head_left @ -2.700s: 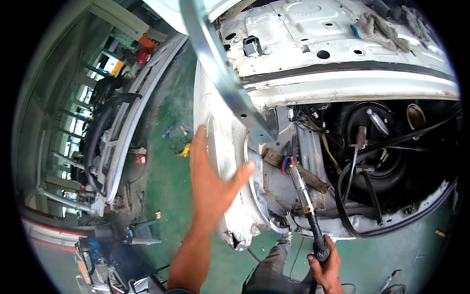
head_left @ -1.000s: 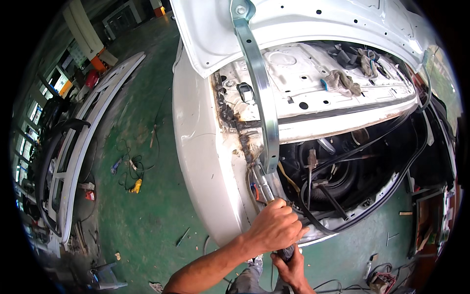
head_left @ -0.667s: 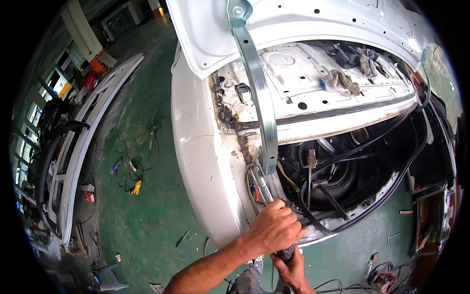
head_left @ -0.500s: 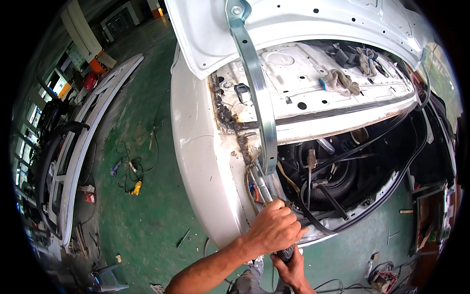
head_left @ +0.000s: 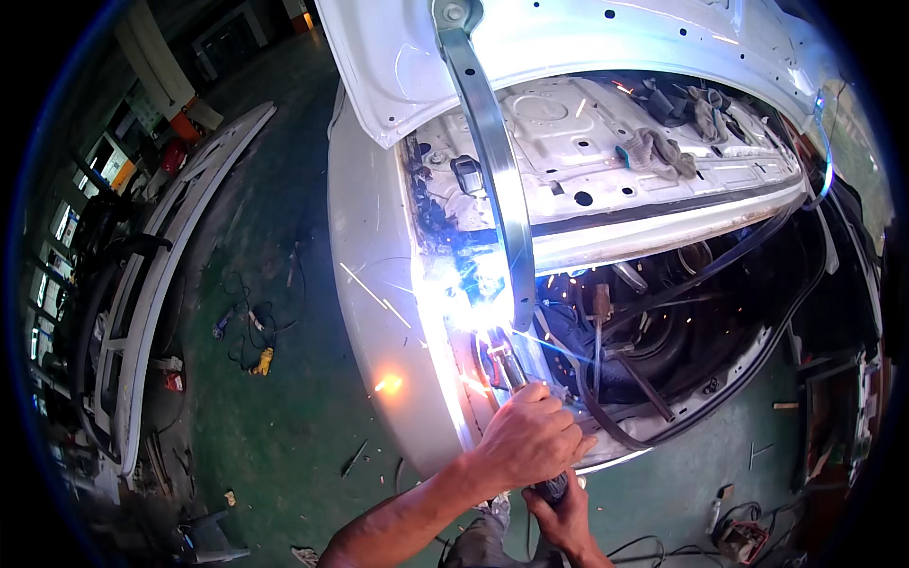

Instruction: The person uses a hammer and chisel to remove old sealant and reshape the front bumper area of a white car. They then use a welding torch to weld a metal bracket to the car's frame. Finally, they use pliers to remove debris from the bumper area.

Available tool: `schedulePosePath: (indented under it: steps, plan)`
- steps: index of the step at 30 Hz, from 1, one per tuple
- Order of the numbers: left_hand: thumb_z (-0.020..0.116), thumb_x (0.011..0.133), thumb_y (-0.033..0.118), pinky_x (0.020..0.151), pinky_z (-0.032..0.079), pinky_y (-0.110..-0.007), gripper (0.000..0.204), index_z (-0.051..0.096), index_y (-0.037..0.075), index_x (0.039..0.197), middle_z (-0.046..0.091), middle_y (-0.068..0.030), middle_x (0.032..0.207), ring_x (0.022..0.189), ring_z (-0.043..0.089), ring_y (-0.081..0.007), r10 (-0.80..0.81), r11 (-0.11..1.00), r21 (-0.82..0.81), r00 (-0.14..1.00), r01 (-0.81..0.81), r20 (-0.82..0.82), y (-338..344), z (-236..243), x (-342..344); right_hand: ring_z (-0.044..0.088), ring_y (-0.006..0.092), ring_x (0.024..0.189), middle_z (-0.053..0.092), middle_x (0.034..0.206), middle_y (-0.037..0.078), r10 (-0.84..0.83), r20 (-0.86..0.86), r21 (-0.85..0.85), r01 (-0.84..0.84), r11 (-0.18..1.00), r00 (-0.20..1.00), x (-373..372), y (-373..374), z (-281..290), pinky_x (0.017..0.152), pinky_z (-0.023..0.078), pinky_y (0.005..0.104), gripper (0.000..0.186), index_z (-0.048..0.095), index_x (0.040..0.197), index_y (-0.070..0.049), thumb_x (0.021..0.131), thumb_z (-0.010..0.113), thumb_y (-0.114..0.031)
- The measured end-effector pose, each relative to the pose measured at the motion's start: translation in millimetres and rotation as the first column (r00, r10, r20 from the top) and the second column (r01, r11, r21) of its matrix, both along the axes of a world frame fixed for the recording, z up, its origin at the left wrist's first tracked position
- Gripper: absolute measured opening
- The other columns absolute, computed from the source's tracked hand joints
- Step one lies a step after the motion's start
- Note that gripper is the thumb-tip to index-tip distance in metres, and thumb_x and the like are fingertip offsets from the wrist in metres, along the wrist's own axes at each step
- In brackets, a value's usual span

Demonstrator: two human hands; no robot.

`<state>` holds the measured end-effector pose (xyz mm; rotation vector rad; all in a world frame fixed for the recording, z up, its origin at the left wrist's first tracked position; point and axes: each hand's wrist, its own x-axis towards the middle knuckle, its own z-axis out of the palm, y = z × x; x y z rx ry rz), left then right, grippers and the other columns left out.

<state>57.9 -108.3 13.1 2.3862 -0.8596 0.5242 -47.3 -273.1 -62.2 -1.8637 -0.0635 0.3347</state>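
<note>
One torch (head_left: 511,371) slants up and away from the lower middle, its front end beside the inner edge of the car's rear corner, where a blue-white flare (head_left: 485,295) hides the tip and the metal around it. The left hand (head_left: 533,437) has its fingers wrapped closed over the torch's middle; the right hand (head_left: 565,516) grips the dark rear part, lower and nearer the body.

Right above the flare hangs a curved metal arm (head_left: 499,170), its lower end close to the torch's front, leaving a narrow gap there. That arm is fixed to the raised white lid (head_left: 587,47), whose lower edge overhangs the pale inner panel (head_left: 554,123) with its gloves (head_left: 655,156).

To the right of the hands opens the dark trunk well, with a hammer (head_left: 600,303) standing in it and a black seal (head_left: 606,428) looping along its rim near the left knuckles. Sparks scatter across the well and over the rounded white fender (head_left: 379,322) on the left.

Beyond the fender's outer edge, green floor (head_left: 294,445) runs as a wide lane to a long white panel (head_left: 194,222), with a cable and yellow piece (head_left: 262,362) lying between.
</note>
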Motion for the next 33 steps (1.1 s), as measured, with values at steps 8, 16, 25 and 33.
schedulePosePath:
  steps: [8, 16, 25, 33]
  plan:
    - [0.08, 0.08, 0.027, 0.067, 0.043, -0.035, 0.032, 0.061, 0.011, 0.059, 0.047, 0.0008, 0.059, 0.062, 0.053, -0.0179, -0.063, 0.998, 0.0, 0.998, 0.063, -0.02, -1.6, -3.3, -0.5, 0.06, 0.0143, 0.072, 0.066, 0.083, 0.007, -0.033, -0.08, 0.095, 0.04, 0.995, 0.996, -2.1, -0.3, 10.4, 0.068, 0.051, 0.0315, 0.041, 0.056, 0.113, 0.0, 0.084, 0.08, -0.017]
    - [0.079, 0.082, 0.028, 0.066, 0.041, -0.036, 0.038, 0.059, 0.01, 0.056, 0.047, 0.0003, 0.058, 0.061, 0.051, -0.018, -0.032, 0.999, -0.002, 0.998, 0.032, -0.051, -0.8, 1.4, -1.0, 0.06, 0.0133, 0.072, 0.066, 0.082, 0.005, -0.016, -0.051, 0.073, 0.019, 0.997, 0.999, -0.8, -0.5, 8.5, 0.068, 0.051, 0.0313, 0.041, 0.056, 0.114, 0.0, 0.084, 0.079, -0.016]
    - [0.08, 0.081, 0.027, 0.065, 0.04, -0.035, 0.038, 0.058, 0.011, 0.055, 0.046, 0.0, 0.057, 0.06, 0.05, -0.019, -0.022, 1.0, -0.022, 0.999, 0.021, -0.034, 0.8, 2.1, 1.5, 0.062, 0.0147, 0.07, 0.068, 0.081, 0.007, -0.003, -0.063, 0.065, 0.007, 0.998, 0.998, 3.4, 2.5, 11.7, 0.067, 0.052, 0.0325, 0.042, 0.056, 0.115, 0.001, 0.084, 0.079, -0.015]
    - [0.08, 0.08, 0.027, 0.066, 0.039, -0.036, 0.036, 0.057, 0.012, 0.055, 0.045, 0.0006, 0.058, 0.059, 0.049, -0.0193, 0.004, 1.0, -0.011, 1.0, -0.004, -0.008, 0.7, -0.1, 0.6, 0.064, 0.016, 0.075, 0.07, 0.086, 0.009, -0.013, -0.106, 0.035, 0.017, 0.999, 0.994, 2.8, 2.9, 11.9, 0.07, 0.053, 0.0333, 0.047, 0.056, 0.121, 0.001, 0.085, 0.078, -0.017]
